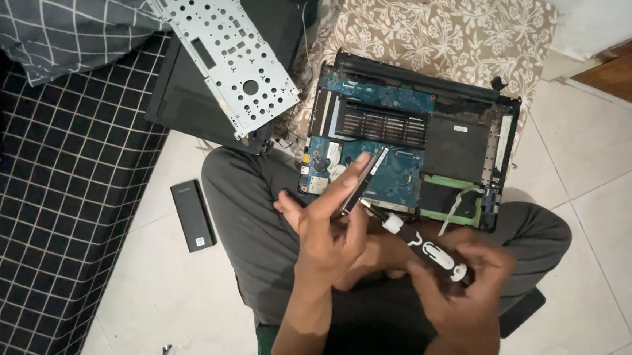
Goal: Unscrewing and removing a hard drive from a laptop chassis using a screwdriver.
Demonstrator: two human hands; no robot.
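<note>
An opened laptop base (pixel 468 146) with its blue circuit board (pixel 396 180) exposed rests on my lap. My left hand (pixel 326 224) pinches a thin flat rectangular part (pixel 364 182) above the board's left side. In my right hand (pixel 476 277) is a black and white screwdriver (pixel 419 244), its tip pointing up toward that part.
A perforated grey metal plate (pixel 232 55) lies on a black laptop lid (pixel 187 98) at the top. A black oblong battery (pixel 192 216) sits on the white tiled floor. A checked dark mattress (pixel 49 230) fills the left. A floral cushion (pixel 438 24) lies behind the laptop.
</note>
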